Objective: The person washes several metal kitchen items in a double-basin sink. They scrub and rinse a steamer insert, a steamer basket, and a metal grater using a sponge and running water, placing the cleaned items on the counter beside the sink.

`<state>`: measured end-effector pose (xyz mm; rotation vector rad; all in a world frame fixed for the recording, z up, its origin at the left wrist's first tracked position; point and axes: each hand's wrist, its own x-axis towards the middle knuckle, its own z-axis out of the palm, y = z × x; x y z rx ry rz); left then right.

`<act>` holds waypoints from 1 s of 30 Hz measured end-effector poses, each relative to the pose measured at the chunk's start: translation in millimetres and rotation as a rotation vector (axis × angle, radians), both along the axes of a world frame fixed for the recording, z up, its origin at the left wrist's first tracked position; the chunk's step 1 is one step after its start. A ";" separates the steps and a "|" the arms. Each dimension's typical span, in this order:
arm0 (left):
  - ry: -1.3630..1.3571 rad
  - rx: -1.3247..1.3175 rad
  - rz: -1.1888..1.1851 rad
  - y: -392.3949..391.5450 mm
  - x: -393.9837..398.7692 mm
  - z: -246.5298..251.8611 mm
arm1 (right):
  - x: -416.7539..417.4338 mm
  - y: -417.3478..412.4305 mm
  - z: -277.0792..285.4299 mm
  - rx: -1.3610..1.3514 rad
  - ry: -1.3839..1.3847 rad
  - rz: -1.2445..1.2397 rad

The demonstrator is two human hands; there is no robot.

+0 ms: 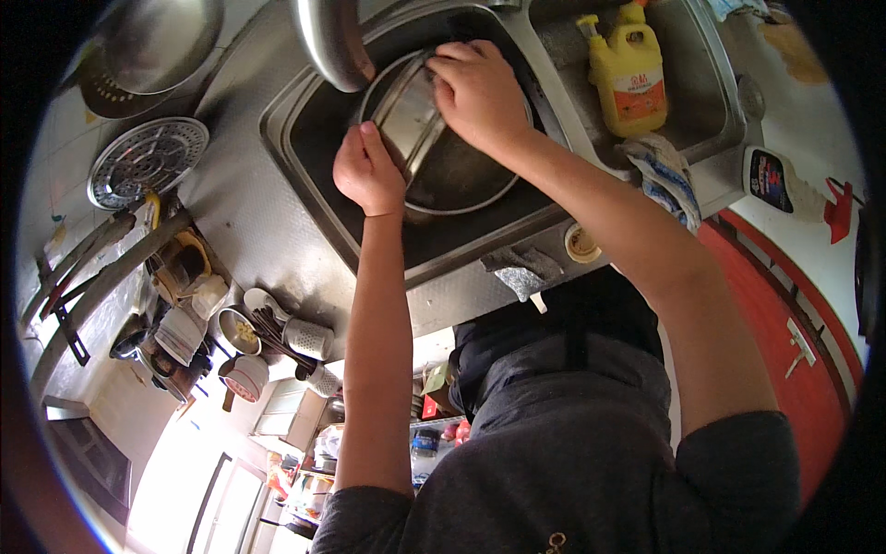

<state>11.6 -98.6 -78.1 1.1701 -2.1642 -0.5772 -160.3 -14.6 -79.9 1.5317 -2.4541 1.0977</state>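
Note:
A round metal pan [477, 181] with a pale rim sits inside the dark left basin of the steel sink [315, 163]. Tilted within its outline is a shiny metal vessel or lid [408, 114]; which of these it is I cannot tell. My left hand [370, 170] grips its near left edge, thumb lying on top. Curled over the upper right of the same metal piece is my right hand [481, 90], fingertips at its rim; anything under the palm is hidden. Just left of the pan hangs the metal faucet [336, 45].
The right basin holds a yellow pump bottle [631, 83]. A striped cloth [661, 176] drapes over the sink edge. Along the front ledge lie a grey scrubbing cloth [522, 270] and a small round container [583, 244]. A perforated steamer plate [149, 163] leans at left; a spray bottle [782, 180] lies right.

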 end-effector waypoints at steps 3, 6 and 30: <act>0.034 0.025 -0.020 -2.2 -1.1 -0.8 | 14.7 9.3 22.7 -0.068 -0.061 0.249; 0.034 -0.005 -0.014 -0.2 -0.8 -2.3 | 26.2 6.3 14.2 -0.198 -0.114 0.409; 0.008 0.133 0.012 -13.2 -1.3 4.6 | 28.2 0.3 -11.6 -0.442 -0.339 -0.063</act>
